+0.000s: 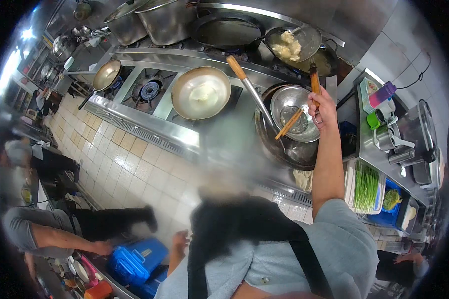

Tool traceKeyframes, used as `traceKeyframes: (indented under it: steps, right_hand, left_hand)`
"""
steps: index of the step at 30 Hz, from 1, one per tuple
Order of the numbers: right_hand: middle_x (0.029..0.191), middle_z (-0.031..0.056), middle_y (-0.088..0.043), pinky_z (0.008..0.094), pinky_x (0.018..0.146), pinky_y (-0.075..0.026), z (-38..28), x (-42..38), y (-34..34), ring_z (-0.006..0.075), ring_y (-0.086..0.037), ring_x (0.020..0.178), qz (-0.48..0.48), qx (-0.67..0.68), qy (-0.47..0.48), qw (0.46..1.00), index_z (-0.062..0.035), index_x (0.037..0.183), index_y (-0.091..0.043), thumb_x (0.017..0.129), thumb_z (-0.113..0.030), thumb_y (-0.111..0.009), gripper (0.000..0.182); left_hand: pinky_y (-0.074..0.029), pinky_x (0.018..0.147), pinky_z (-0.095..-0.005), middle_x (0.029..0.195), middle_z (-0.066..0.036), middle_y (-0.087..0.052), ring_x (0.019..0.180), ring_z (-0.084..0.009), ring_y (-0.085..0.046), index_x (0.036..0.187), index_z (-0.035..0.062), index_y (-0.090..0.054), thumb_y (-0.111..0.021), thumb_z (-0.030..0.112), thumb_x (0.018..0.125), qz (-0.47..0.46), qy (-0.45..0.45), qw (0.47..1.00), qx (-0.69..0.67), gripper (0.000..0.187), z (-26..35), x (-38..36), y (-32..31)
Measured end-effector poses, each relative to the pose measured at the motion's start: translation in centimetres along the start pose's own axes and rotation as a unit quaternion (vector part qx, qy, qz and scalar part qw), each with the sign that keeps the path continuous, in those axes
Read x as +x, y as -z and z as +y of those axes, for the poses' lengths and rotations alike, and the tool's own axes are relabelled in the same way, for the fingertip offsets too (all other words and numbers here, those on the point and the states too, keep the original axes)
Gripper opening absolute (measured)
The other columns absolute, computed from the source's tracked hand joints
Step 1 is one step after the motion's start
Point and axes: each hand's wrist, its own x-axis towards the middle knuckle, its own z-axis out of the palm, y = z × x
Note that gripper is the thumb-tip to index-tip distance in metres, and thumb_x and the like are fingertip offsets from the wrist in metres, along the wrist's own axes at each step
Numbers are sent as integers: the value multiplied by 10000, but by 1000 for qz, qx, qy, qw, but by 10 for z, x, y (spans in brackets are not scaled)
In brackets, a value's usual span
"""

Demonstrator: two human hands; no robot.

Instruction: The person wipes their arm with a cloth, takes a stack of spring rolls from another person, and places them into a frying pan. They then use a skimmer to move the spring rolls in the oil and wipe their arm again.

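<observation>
Clamped in the right hand [322, 105], a strainer handle [314, 79] is raised; hot food [287, 48] at twelve o'clock could spill if tilted.

We see an empty wok [201, 92] on the stove, green chives [366, 187] in a tray, and blue boxes [134, 264] on the floor.

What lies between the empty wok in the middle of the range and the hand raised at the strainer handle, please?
In the head view, a wooden-handled ladle and a metal colander lie between the wok and the right hand.
</observation>
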Motion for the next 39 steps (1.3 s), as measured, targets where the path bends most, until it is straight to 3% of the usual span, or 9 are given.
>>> traceKeyframes:
  steps: [4, 6, 12, 22, 28, 31, 33, 39]
  right_hand:
    - [764, 29, -516, 198, 357, -350, -10, -20, -16, 60, -450, 485, 12, -33, 29, 999, -34, 1170, -471, 847, -26, -528, 329]
    - [740, 10, -499, 197, 350, -336, -14, -25, -20, 51, -432, 459, 35, -72, 45, 996, -35, 1294, -431, 832, -22, -532, 473]
    - [679, -8, -454, 217, 366, -344, -21, -39, -23, 63, -424, 454, 20, -109, 79, 991, -73, 1388, -388, 851, -21, -526, 556]
    - [725, -3, -488, 198, 350, -335, -18, -52, -24, 47, -426, 442, 19, -93, 47, 994, -63, 1404, -380, 847, -6, -547, 584]
    - [712, -8, -484, 202, 357, -347, -20, -59, -16, 49, -422, 450, 57, -110, 101, 987, -62, 1405, -376, 849, 2, -541, 583]
    - [753, -1, -493, 224, 366, -357, -24, -56, -4, 66, -425, 459, 108, -139, 102, 979, -72, 1332, -449, 859, 1, -509, 482]
    - [738, 2, -488, 223, 366, -358, -30, -61, -8, 70, -428, 459, 124, -141, 93, 978, -63, 1263, -474, 855, -2, -510, 414]
    - [695, 31, -501, 232, 367, -373, -27, -56, 3, 100, -448, 453, 134, -99, 30, 986, -53, 991, -494, 849, -41, -522, 145]
  left_hand:
    - [-428, 546, -336, 990, -80, -616, 700, -207, -591, 1134, 66, -592, -629, 392, 854, 8, 15, 999, 41, 432, 4, 13, 1]
    - [-423, 548, -336, 972, -73, -610, 687, -200, -584, 1124, 66, -594, -625, 379, 853, -20, -21, 1000, 11, 416, -6, 30, 3]
    - [-420, 557, -352, 951, -59, -607, 698, -184, -584, 1090, 66, -615, -620, 353, 841, -8, -14, 1000, -5, 380, 5, 27, -1]
    - [-415, 557, -332, 954, -44, -608, 692, -165, -566, 1085, 77, -622, -616, 351, 852, -6, -15, 1000, 22, 360, 21, 9, -5]
    - [-429, 554, -355, 948, -62, -615, 686, -182, -585, 1079, 94, -623, -617, 362, 863, -12, -21, 998, 53, 344, 18, 9, -1]
    - [-439, 556, -369, 941, -71, -619, 686, -202, -597, 1082, 97, -624, -616, 379, 866, -3, -23, 997, 72, 355, 6, 16, -1]
    - [-447, 565, -372, 955, -76, -622, 700, -219, -603, 1078, 84, -622, -612, 385, 870, -38, -115, 989, 82, 366, -21, 41, 2]
    - [-453, 578, -386, 999, -89, -628, 726, -226, -609, 1119, 74, -614, -610, 372, 867, -57, -113, 988, 87, 389, -23, 47, 5]
